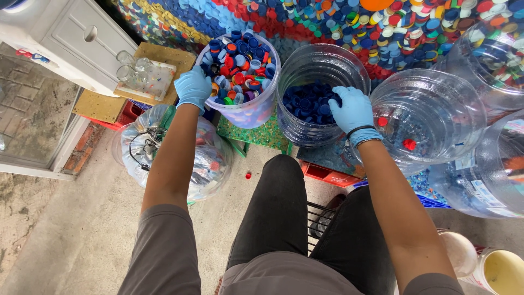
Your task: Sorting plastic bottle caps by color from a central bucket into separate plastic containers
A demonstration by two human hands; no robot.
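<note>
the left hand (pixel 194 87), in a blue glove, clasps the rim of the mixed-cap tub (pixel 246 112) at its nine o'clock edge, fingers curled over the lip. the tub is clear plastic, tilted a little toward the person, heaped with mixed caps (pixel 239 68) — blue, red, orange, white, a few green.

the right hand (pixel 352 109), also gloved in blue with a dark band at the wrist, rests on the four o'clock rim of the blue-cap jar (pixel 322 128), fingers bent down inside; whether it pinches a cap or only leans there, i cannot tell. this ribbed clear jar stands just beside the tub, at its three o'clock, and holds only dark blue caps (pixel 308 104) low in its bottom.

at three o'clock from the jar lies a large clear jug (pixel 431 109) with its top cut open, with a couple of red caps (pixel 408 144) inside. more big jugs (pixel 491 164) crowd the right edge, cut off by the frame, their contents hard to read through the plastic.

at seven o'clock from the tub, under the left forearm, sits a tied clear bag (pixel 204 161) — what fills it is blurred. at twelve o'clock a wall of caps (pixel 349 27) runs across the top. one red cap (pixel 248 176) lies on the concrete floor (pixel 82 229).
</note>
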